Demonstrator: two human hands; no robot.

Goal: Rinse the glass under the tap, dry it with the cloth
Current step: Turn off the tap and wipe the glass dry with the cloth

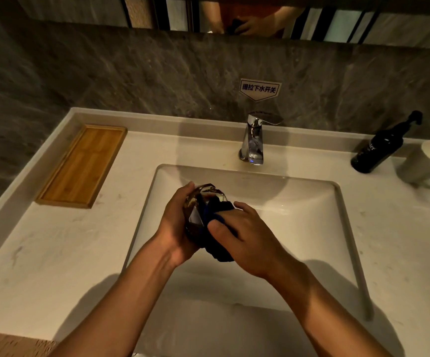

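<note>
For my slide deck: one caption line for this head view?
Over the basin, left hand holds the glass while right hand wipes it with a dark cloth.

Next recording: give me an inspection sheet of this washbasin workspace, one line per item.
Surface: pale stone counter around a white rectangular sink; no water seen running from the tap.
Job's things: glass held over the sink, dark blue cloth pressed against it.
Clutter: wooden tray at the left; dark pump bottle and white mug at the right.
Hands: left hand grips the glass; right hand holds the cloth.
Cables: nothing seen.
Surroundings: grey marbled wall with a small sign above the tap; mirror strip along the top.
</note>
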